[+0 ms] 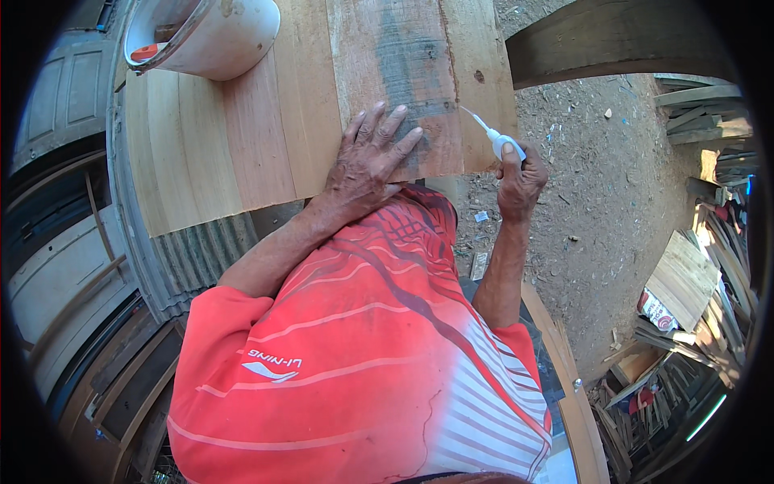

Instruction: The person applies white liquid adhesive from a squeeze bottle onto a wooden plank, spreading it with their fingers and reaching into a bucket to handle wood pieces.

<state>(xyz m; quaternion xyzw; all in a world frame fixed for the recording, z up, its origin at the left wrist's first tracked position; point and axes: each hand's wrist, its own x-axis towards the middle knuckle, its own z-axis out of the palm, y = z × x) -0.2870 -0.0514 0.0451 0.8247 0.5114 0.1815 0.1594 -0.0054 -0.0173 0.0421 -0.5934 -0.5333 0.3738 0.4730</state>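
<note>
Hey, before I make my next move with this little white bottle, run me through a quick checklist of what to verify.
1. White bottle gripped: ok, it is in the right hand.
2. Nozzle aimed at the wood: ok, it points at the wooden panel, its tip near a seam between boards.
3. Nozzle tip touching the wood: cannot tell from this angle.
4. Left hand out of the nozzle's way: ok, it lies spread on the panel, left of the tip.
5. Bucket away from the nozzle: ok, it is at the panel's far left.
6. Enough left in the bottle: cannot tell, its contents are not visible.
</note>
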